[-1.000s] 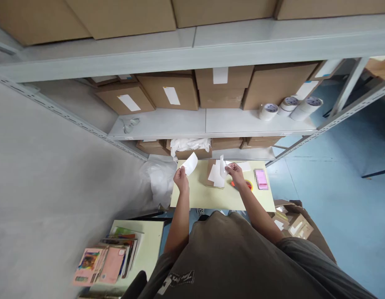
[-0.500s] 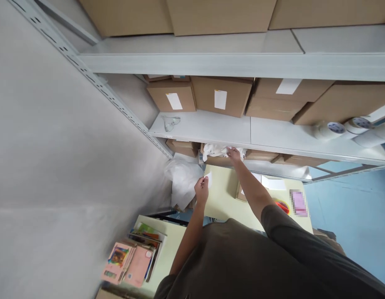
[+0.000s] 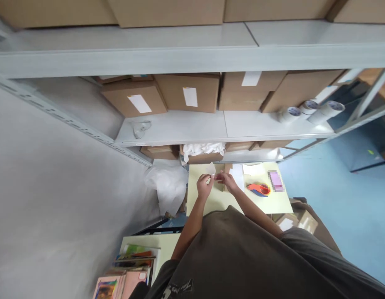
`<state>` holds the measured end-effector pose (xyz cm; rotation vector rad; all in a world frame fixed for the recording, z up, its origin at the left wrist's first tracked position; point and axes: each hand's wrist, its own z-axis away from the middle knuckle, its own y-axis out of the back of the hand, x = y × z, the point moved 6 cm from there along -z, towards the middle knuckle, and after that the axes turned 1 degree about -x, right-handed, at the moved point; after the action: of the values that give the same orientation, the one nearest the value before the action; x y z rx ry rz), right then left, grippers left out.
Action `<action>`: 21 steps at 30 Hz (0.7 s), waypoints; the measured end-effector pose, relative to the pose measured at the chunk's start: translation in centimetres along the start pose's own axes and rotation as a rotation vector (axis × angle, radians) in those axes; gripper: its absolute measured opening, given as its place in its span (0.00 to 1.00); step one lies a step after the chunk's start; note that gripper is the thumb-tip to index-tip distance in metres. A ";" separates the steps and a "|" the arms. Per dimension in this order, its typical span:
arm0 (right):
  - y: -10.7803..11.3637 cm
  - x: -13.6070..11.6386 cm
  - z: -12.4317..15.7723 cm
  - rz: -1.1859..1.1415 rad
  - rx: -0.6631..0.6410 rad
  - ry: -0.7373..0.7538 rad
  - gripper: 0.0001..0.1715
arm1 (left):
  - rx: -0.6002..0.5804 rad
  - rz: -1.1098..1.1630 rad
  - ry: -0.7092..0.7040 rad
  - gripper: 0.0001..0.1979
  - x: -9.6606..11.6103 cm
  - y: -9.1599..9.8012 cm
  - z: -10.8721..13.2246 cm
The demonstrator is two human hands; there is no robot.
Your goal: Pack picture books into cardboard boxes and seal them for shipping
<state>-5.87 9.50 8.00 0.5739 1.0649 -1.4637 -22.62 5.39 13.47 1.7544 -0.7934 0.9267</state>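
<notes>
Over the pale yellow table (image 3: 217,201), my left hand (image 3: 205,185) is closed on a small white slip of paper (image 3: 211,168), which sticks up above the fingers. Close beside it, my right hand (image 3: 227,181) has its fingers drawn together at the slip's lower end. What those fingers pinch is too small to make out. Partly behind my right hand lies a brown cardboard box (image 3: 225,188), with white paper sheets (image 3: 237,176) to its right. Orange-handled scissors (image 3: 259,189) rest farther right, near a blurred purple object (image 3: 276,181).
A shelf (image 3: 192,131) with cardboard boxes (image 3: 191,97) and tape rolls (image 3: 290,114) spans the area ahead. Below it, a box holds crumpled white material (image 3: 203,150). A white bag (image 3: 169,185) stands left of the table. Books (image 3: 133,276) are stacked at lower left.
My right hand has come back from the white material in the shelf box and now meets my left hand over the table. The view has shifted to the right.
</notes>
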 end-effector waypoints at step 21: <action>13.6 5.6 3.1 0.213 0.338 -0.088 0.22 | -0.357 -0.095 0.585 0.13 -4.4 -13.5 5.3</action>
<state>6.65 5.28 0.87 0.8275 0.6675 -1.4733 -12.34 5.21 2.36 1.1159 -0.4501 1.0835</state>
